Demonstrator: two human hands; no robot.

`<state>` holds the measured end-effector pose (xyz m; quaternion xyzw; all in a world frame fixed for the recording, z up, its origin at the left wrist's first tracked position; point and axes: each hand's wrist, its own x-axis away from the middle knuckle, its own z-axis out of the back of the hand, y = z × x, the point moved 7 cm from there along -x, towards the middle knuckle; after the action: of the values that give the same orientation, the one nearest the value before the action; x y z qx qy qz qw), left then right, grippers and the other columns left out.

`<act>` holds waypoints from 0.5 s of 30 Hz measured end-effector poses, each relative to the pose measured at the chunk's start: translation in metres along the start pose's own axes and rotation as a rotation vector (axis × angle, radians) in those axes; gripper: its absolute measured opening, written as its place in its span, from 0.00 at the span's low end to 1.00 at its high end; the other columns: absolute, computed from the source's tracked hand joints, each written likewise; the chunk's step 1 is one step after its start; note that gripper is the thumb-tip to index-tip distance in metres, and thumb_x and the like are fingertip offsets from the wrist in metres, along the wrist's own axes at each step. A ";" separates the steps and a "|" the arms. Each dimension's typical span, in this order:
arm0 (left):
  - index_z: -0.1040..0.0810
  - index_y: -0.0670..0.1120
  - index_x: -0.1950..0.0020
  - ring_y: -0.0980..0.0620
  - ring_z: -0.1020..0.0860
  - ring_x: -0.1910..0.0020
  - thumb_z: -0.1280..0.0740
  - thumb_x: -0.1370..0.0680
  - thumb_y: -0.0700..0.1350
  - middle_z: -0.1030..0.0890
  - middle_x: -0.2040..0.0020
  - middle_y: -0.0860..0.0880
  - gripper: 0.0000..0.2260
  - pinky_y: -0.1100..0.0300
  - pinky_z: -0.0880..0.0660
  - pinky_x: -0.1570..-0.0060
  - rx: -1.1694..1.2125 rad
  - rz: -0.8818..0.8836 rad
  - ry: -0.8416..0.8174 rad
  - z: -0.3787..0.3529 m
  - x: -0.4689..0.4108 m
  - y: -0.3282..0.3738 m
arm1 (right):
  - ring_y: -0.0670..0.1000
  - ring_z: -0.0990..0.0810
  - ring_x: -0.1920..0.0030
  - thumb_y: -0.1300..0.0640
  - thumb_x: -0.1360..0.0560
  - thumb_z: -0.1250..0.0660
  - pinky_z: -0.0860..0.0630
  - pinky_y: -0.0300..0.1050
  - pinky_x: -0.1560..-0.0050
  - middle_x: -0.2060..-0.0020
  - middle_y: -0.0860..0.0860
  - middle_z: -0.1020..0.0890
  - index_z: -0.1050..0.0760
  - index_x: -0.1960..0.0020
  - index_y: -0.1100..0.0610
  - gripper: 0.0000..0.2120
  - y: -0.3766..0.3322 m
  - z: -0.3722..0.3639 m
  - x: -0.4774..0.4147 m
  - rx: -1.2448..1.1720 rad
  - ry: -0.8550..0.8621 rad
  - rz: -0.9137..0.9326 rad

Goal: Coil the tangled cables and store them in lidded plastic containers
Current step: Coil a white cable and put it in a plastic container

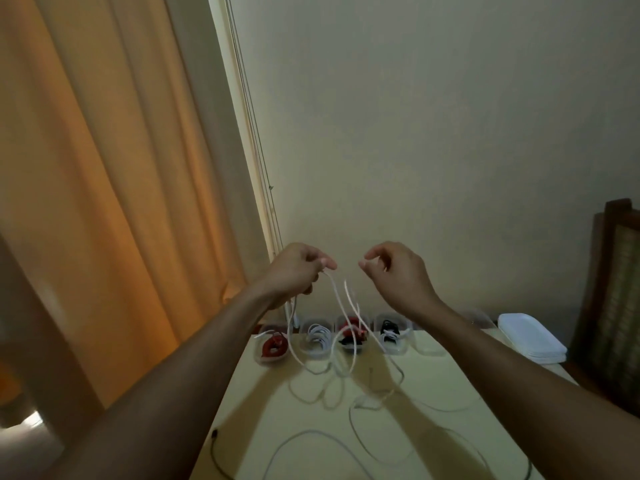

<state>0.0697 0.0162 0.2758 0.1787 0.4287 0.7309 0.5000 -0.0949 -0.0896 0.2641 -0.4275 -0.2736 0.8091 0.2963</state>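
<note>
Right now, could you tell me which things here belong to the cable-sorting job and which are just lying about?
Job: white cable held up by left hand and right hand; open containers with coiled cables; stacked lids.
Lying about: curtain; chair.

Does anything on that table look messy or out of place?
Yes. A white cable held up by the left hand and right hand trails in loose, crossing loops over the table. The open containers at the far edge hold coiled cables, but their lids sit stacked aside.

Both hands [298, 268] [394, 271] pinch a raised white cable [337, 299].
</note>
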 end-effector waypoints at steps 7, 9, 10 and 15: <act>0.18 0.45 0.46 0.53 0.26 0.63 0.36 0.16 0.40 0.22 0.55 0.46 0.07 0.59 0.27 0.65 0.221 -0.143 0.037 0.001 0.036 0.036 | 0.41 0.21 0.39 0.52 0.20 0.31 0.25 0.43 0.35 0.41 0.44 0.17 0.22 0.33 0.52 0.16 -0.019 -0.023 0.024 -0.193 -0.370 0.080; 0.19 0.44 0.45 0.55 0.26 0.64 0.36 0.16 0.39 0.22 0.54 0.45 0.06 0.61 0.27 0.67 0.259 -0.170 0.041 0.000 0.049 0.051 | 0.44 0.17 0.43 0.55 0.19 0.33 0.23 0.45 0.37 0.47 0.47 0.14 0.18 0.41 0.53 0.09 -0.027 -0.022 0.032 -0.338 -0.390 0.080; 0.19 0.43 0.44 0.55 0.26 0.64 0.36 0.16 0.38 0.22 0.54 0.45 0.06 0.61 0.28 0.67 0.272 -0.179 0.045 0.000 0.056 0.058 | 0.48 0.15 0.47 0.56 0.18 0.33 0.22 0.47 0.39 0.53 0.49 0.13 0.17 0.46 0.54 0.07 -0.033 -0.019 0.036 -0.420 -0.381 0.072; 0.21 0.44 0.42 0.54 0.26 0.63 0.35 0.16 0.41 0.22 0.53 0.45 0.06 0.61 0.27 0.66 0.290 -0.161 0.042 -0.001 0.093 0.072 | 0.53 0.26 0.69 0.61 0.18 0.34 0.21 0.51 0.63 0.70 0.53 0.26 0.16 0.51 0.59 0.08 -0.049 0.016 0.053 -0.619 -0.223 0.007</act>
<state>-0.0129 0.0886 0.3178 0.1987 0.5529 0.6227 0.5169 -0.1207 -0.0217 0.2778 -0.4071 -0.5359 0.7302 0.1178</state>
